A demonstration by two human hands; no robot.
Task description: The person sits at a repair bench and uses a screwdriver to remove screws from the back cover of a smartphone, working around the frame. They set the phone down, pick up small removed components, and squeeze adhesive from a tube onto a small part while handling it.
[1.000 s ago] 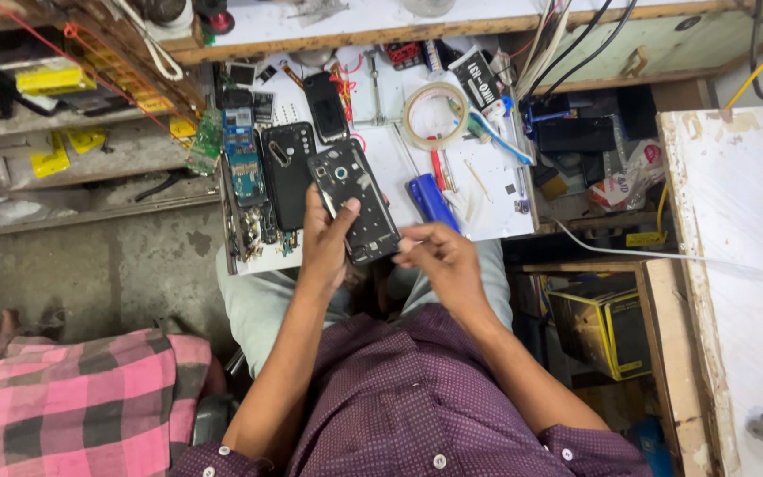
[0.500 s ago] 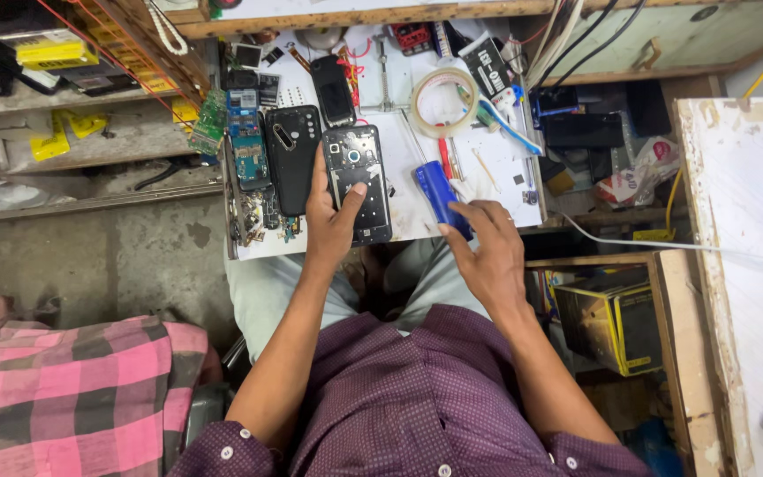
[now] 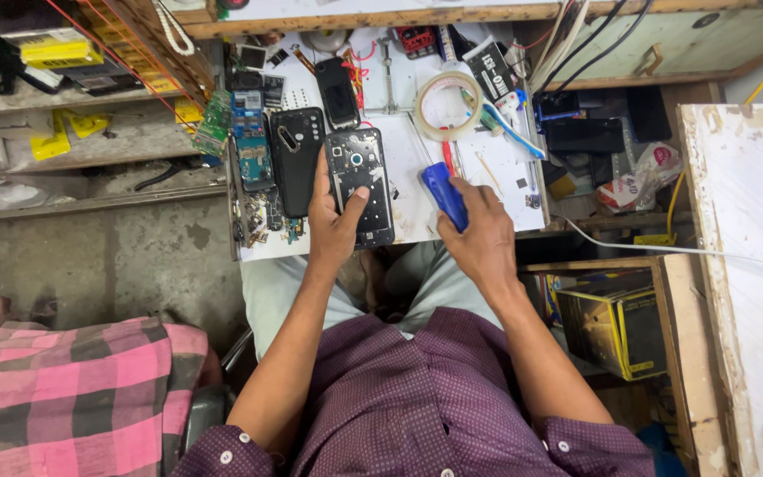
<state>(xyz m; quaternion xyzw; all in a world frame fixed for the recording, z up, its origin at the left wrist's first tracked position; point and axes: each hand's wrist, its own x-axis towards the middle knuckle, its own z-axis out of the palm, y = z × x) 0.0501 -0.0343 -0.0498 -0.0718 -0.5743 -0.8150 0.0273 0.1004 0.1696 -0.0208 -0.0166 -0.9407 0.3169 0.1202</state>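
Left hand (image 3: 336, 221) is clamped on the opened phone (image 3: 359, 184) at the bench's (image 3: 417, 216) near edge; right hand (image 3: 480, 231) closes on a blue tool (image 3: 443, 194) just right. Phone should be held flat and steady.

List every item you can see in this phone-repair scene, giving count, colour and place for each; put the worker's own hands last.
opened phone body: one, black, on the white work board under the left hand
phone back cover: one, black, left of the opened phone body
small phone: one, black, above the opened phone body
blue tool: one, blue, under the right hand's fingers
tape roll: one, pale, upper middle of the board
circuit boards: several, blue and green, at the board's left edge
work board: one, white, across the lap
yellow-black box: one, lower right
pink checked cloth: one, lower left
left hand: holding the phone body
right hand: on the blue tool
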